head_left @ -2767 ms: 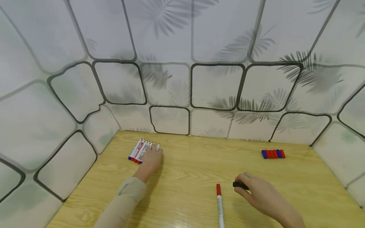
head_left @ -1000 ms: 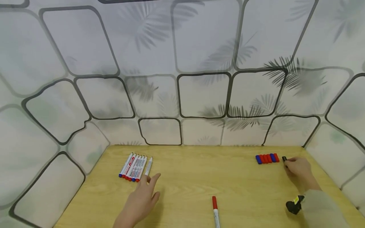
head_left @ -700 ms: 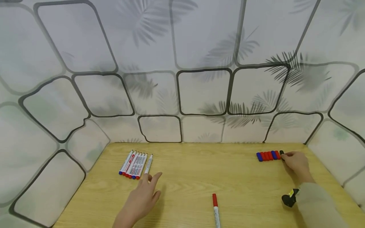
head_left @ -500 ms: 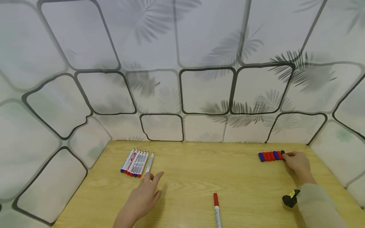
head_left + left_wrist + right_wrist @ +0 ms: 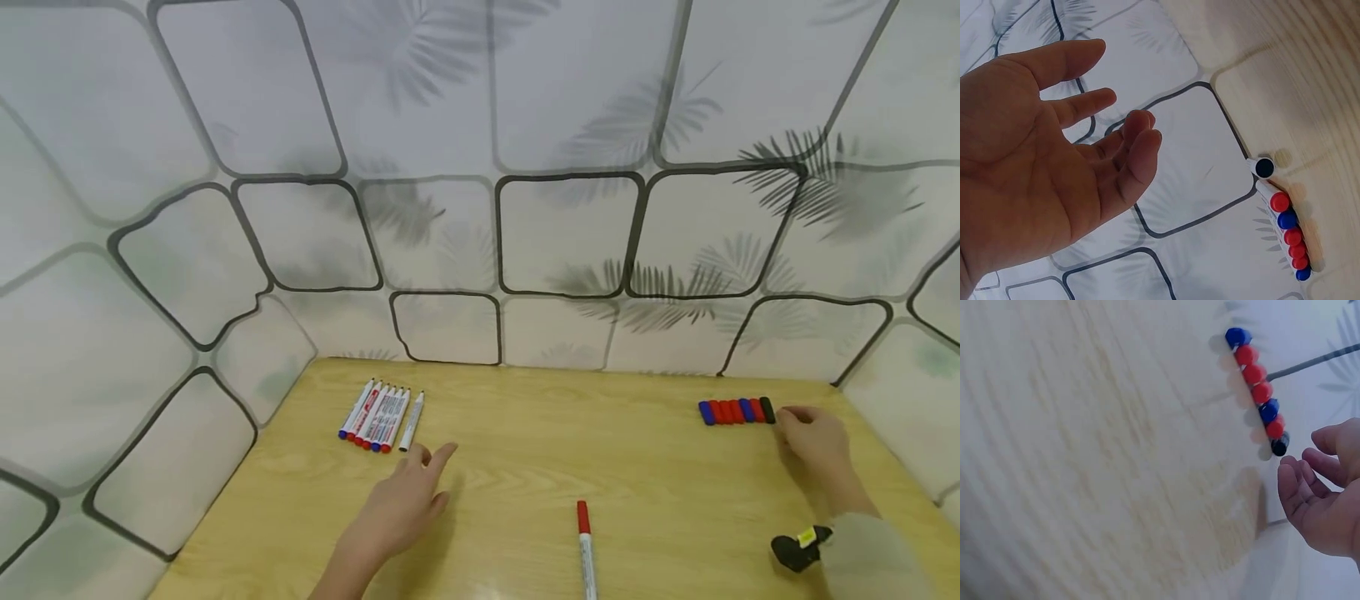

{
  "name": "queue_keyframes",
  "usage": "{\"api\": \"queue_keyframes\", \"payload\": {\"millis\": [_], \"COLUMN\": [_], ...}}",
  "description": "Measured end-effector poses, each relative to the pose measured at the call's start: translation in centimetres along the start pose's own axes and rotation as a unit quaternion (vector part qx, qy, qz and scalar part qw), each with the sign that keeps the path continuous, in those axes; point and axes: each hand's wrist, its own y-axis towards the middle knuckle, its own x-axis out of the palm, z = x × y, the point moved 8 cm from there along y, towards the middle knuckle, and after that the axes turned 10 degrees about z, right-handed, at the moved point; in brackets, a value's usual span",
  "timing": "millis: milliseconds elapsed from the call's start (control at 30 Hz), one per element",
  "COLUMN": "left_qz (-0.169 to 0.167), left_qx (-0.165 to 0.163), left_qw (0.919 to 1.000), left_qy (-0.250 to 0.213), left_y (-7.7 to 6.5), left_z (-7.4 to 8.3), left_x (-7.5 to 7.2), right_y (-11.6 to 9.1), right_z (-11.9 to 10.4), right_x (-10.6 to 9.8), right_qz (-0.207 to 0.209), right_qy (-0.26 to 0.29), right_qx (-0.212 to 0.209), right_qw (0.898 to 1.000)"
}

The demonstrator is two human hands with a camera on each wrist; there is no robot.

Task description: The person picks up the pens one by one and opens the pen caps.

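Observation:
At the back left, several uncapped markers (image 5: 372, 417) lie side by side, their red and blue ends facing me. A black-ended marker (image 5: 412, 422) lies just right of them, with a small gap between. Below its end is my left hand (image 5: 397, 508), holding nothing; its fingers are relaxed and apart in the left wrist view. At the back right, red and blue marker caps (image 5: 726, 412) form a row with a black cap (image 5: 767, 410) at its right end. My right hand (image 5: 817, 442) is beside the black cap, fingers loosely bent and empty in the right wrist view.
A marker with a red cap (image 5: 586, 550) lies at the front middle of the wooden table (image 5: 510, 450). A black device with a yellow label (image 5: 801, 547) sits at my right sleeve. Patterned walls (image 5: 570, 233) close off the back and sides.
My right hand has carried the black cap from the front middle to the right end of the cap row and let it go. My left hand has drawn back from the black-ended marker.

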Motion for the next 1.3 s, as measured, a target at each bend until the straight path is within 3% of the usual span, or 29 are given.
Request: {"api": "queue_keyframes", "payload": {"millis": [167,300,500,567,833,1000,1100,1300], "left_qz": [-0.002,-0.022,-0.041,-0.042,-0.063,-0.100,-0.116,-0.109], "left_qx": [0.021,0.029,0.051,0.061,0.088,0.104,0.123,0.182], "left_qw": [0.9998,0.9993,0.9977,0.9972,0.9939,0.9890,0.9831,0.9655], "left_qy": [0.005,0.003,0.013,0.015,0.021,0.032,0.070,0.151], "left_y": [0.2,0.2,0.2,0.0,-0.5,-1.2,-1.9,-3.0], "left_z": [1.1,1.9,3.3,3.8,6.9,8.8,10.0,12.9], "left_x": [0.1,0.4,1.2,1.6,2.5,4.9,6.0,7.1], "right_y": [-1.5,-2.9,-5.8,-7.1,-10.7,-12.3,-12.9,-13.5], "right_z": [-0.9,-2.1,-4.9,-6.2,-11.3,-13.0,-14.4,-16.3], "right_x": [-0.1,0.3,0.3,0.5,2.0,3.8,4.1,3.5], "right_qz": [-0.009,-0.012,-0.006,-0.016,-0.056,-0.089,-0.101,-0.096], "right_qy": [0.084,0.160,0.297,0.312,0.285,0.221,0.206,0.198], "right_qx": [0.012,0.033,0.070,0.065,-0.010,-0.021,-0.040,-0.082], "right_qw": [0.996,0.986,0.952,0.948,0.957,0.971,0.972,0.972]}}
